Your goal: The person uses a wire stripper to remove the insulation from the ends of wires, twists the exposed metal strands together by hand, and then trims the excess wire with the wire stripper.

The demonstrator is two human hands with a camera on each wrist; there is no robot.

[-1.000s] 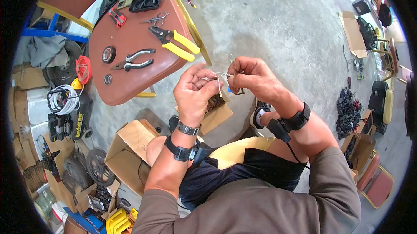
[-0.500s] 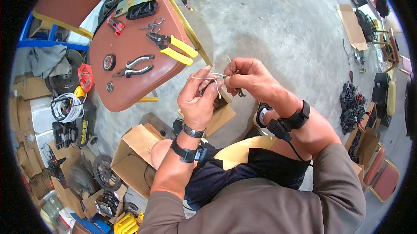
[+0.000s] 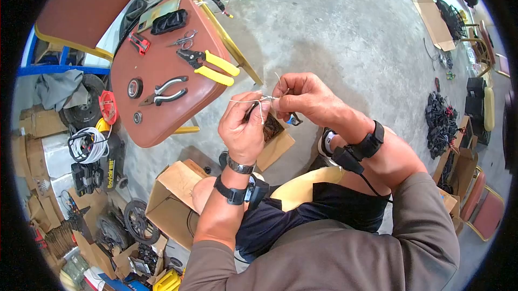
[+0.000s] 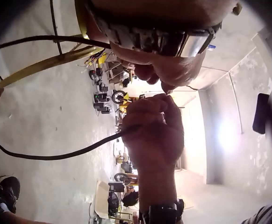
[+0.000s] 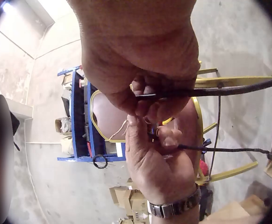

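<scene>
Both hands are raised close together in front of the lap, fingertips almost meeting. My left hand (image 3: 241, 132) pinches thin white wires (image 3: 244, 100) between thumb and fingers; loose ends stick out to the left and downward. From the other side, my right hand (image 3: 310, 99) pinches the wires, and one thin strand (image 3: 279, 81) rises above its fingers. In the right wrist view a black cable (image 5: 225, 90) runs into the right hand, and a thinner black cable (image 5: 220, 149) leads to the left hand. The exact joint between the fingertips is hidden.
A brown chair seat (image 3: 162, 115) at the left bears pliers (image 3: 164, 92), yellow-handled wire strippers (image 3: 210, 67), scissors (image 3: 185, 40), a red cutter (image 3: 140, 44) and tape rolls. An open cardboard box (image 3: 276, 148) stands below the hands; another box (image 3: 170, 196) is beside the left knee.
The left hand has turned and closed in on the wires, and the white ends now spread out left and down. The right hand keeps its pinch. The head view has shifted slightly.
</scene>
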